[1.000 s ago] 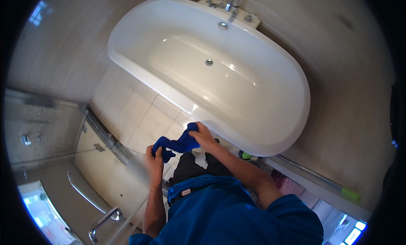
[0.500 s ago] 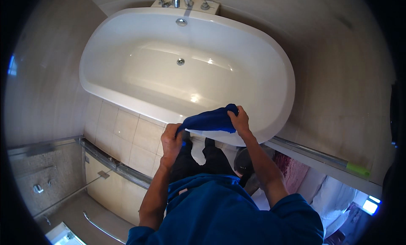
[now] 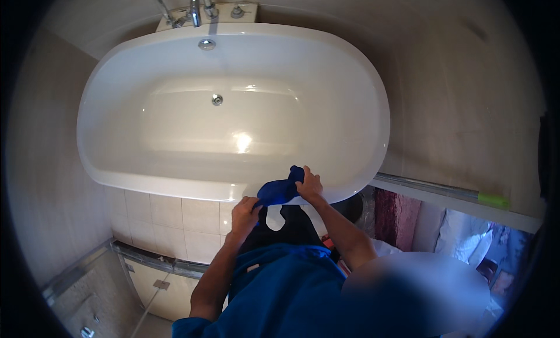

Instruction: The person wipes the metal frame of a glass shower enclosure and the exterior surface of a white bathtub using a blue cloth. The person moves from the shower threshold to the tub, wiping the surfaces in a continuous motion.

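Observation:
A dark blue cloth (image 3: 278, 192) is stretched between my two hands, over the near rim of a white oval bathtub (image 3: 157, 185). My left hand (image 3: 243, 215) is closed on its lower left end, just on the near side of the rim. Higher up and to the right, my right hand (image 3: 309, 185) pinches the other end, where the cloth bunches above the fingers. From this view I cannot tell whether the cloth touches the tub.
A chrome faucet (image 3: 195, 8) and handles stand on a ledge behind the tub. The metal drain (image 3: 217, 100) sits in its floor. At lower left is a glass shower enclosure (image 3: 161, 285). Right of my legs is a dark round object (image 3: 352, 212), partly hidden by my arm.
My hands have come closer together, and the cloth looks narrower and more bunched. The view has shifted, so the tub appears further left and less tilted. Both hands keep their hold.

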Available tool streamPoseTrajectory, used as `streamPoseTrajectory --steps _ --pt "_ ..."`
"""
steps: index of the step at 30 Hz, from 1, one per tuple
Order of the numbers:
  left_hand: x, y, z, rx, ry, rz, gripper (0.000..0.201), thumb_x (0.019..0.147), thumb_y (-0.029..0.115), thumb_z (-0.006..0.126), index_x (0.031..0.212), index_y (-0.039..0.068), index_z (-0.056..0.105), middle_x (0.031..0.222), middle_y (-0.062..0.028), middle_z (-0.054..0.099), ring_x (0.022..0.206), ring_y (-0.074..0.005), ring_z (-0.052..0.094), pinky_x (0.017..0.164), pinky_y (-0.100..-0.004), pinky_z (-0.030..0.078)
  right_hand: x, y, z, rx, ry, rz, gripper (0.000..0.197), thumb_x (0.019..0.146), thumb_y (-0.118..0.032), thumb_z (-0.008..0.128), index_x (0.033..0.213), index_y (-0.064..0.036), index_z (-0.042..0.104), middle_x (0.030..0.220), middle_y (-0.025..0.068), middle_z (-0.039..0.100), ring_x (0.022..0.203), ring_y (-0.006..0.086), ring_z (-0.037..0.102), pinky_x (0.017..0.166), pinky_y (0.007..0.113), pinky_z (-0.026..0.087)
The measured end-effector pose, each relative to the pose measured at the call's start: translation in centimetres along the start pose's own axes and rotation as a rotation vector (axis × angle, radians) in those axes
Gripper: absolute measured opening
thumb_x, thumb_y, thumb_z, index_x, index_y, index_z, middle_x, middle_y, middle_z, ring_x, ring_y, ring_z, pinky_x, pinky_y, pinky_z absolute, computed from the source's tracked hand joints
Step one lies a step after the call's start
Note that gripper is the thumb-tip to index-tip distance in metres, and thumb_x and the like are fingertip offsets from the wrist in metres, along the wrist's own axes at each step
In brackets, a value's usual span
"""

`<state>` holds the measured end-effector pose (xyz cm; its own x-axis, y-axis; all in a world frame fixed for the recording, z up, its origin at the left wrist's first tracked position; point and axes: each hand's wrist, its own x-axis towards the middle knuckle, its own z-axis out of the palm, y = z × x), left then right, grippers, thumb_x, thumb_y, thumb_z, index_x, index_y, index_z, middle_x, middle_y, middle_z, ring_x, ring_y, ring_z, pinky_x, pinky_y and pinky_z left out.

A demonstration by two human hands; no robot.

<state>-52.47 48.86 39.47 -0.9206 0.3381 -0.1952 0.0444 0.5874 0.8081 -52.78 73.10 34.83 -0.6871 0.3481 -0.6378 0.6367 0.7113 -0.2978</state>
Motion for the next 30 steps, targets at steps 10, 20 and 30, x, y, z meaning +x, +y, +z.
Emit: streamPoseTrajectory --steps 10,20,30 --pt "2.5 -2.2 -3.5 0.101 -0.155 0.093 0.018 0.078 0.009 0.068 0.095 0.006 0.064 0.086 -0.0152 0.062 0.079 -0.0355 0.062 0.067 -0.04 0.05 0.8 1.6 7.0 0.09 0.432 -0.182 0.027 0.076 -0.011 0.06 0.103 -0.0093 0.06 0.092 0.0178 0.06 0.088 0.0379 0.058 0.074 0.05 0.047" --pt "3.1 0.2 4.2 0.129 -0.284 0.185 0.02 0.074 0.006 0.069 0.093 0.006 0.063 0.085 -0.015 0.061 0.081 -0.0359 0.061 0.068 -0.0438 0.049 -1.1 8.4 2.2 0.019 0.412 -0.15 0.027 0.067 -0.008 0.061 0.094 -0.007 0.06 0.09 0.0174 0.059 0.087 0.0385 0.058 0.074 0.049 0.047" --pt "3.8 5.1 14.0 0.222 -0.343 0.249 0.024 0.072 0.0 0.059 0.094 0.007 0.065 0.096 -0.0122 0.06 0.093 -0.0328 0.058 0.076 -0.0428 0.05 1.8 19.9 -4.3 0.16 0.586 0.103 0.047 0.073 -0.009 0.06 0.119 -0.0076 0.051 0.114 0.0191 0.054 0.106 0.0385 0.054 0.089 0.046 0.046"
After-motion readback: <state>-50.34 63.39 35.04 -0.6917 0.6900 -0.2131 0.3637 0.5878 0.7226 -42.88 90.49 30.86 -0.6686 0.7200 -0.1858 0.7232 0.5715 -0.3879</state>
